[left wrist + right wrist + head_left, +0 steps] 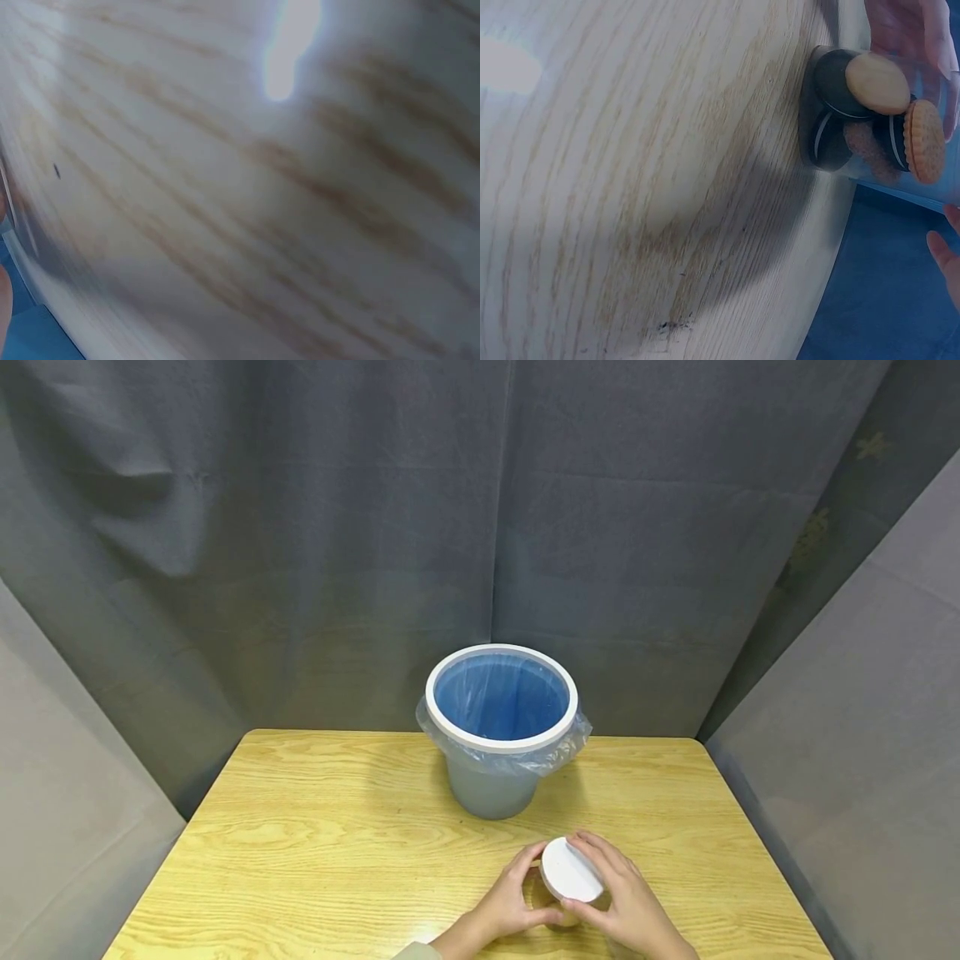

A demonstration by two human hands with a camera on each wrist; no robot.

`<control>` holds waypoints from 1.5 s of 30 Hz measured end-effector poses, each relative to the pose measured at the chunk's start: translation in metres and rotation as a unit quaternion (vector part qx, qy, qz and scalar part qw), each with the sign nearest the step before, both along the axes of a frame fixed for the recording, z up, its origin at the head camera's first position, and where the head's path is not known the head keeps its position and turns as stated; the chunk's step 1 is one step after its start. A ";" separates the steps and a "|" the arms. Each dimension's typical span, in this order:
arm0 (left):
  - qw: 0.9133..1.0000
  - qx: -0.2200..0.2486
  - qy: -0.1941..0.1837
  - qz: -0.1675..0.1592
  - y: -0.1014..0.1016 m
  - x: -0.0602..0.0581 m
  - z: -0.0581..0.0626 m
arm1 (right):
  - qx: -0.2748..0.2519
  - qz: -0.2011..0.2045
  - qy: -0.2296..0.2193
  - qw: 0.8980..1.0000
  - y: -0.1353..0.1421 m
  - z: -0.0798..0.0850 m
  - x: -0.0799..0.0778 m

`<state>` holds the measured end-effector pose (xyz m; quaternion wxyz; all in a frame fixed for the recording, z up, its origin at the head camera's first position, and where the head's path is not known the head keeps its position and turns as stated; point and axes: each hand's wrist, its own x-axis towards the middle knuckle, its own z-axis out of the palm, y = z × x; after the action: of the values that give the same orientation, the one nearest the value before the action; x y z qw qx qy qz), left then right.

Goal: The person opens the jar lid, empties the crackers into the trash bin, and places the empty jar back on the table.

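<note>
Behind your work a grey curtain (337, 527) closes off the back, and the tabletop (300, 843) runs from it towards you. The bin (489, 793) stands upright near the far edge, with its mouth facing up and its clear liner (572, 748) folded out over the rim. From the jar, the bin lies ahead and a little to your left, well apart.

Your two hands meet near the front of the tabletop, right of the middle. Your left grip (504, 903) is curled round the jar (922, 79) from its left side, thumb towards you. Your right grip (628, 902) grasps the lid (572, 871) from the right, thumb on the near edge and fingers across to the far edge.

The relation that matters is the jar's long axis: it rises from the tabletop, roughly upright, up to the lid, so your left grip seems placed to steady the body while your right has the top. You cannot tell from here whether the lid is seated or loosened. Of your two hands, the left sits more nearly in line with the bin.

Inside the jar, biscuits (877, 82) lie jumbled towards its base, some dark, some pale.
</note>
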<state>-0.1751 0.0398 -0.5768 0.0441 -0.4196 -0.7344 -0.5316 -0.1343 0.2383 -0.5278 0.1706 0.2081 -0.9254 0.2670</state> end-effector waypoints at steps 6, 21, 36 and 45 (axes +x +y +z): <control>1.000 -0.004 0.002 0.001 -0.001 0.003 0.009 | -0.001 -0.012 -0.013 1.000 0.000 -0.002 0.001; 0.999 0.005 -0.026 -0.018 -0.002 0.002 0.011 | -0.009 -0.009 -0.013 1.000 0.002 -0.007 -0.002; 0.998 -0.004 -0.065 -0.016 0.003 -0.013 -0.028 | -0.004 0.069 -0.002 0.998 0.012 0.004 -0.012; 0.997 -0.004 -0.072 -0.024 0.002 -0.013 -0.025 | 0.041 0.114 0.023 0.992 0.018 0.014 -0.022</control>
<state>-0.1883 0.0422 -0.6018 -0.0229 -0.3978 -0.7280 -0.5579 -0.1566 0.2566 -0.5135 0.1512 0.3254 -0.9014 0.2421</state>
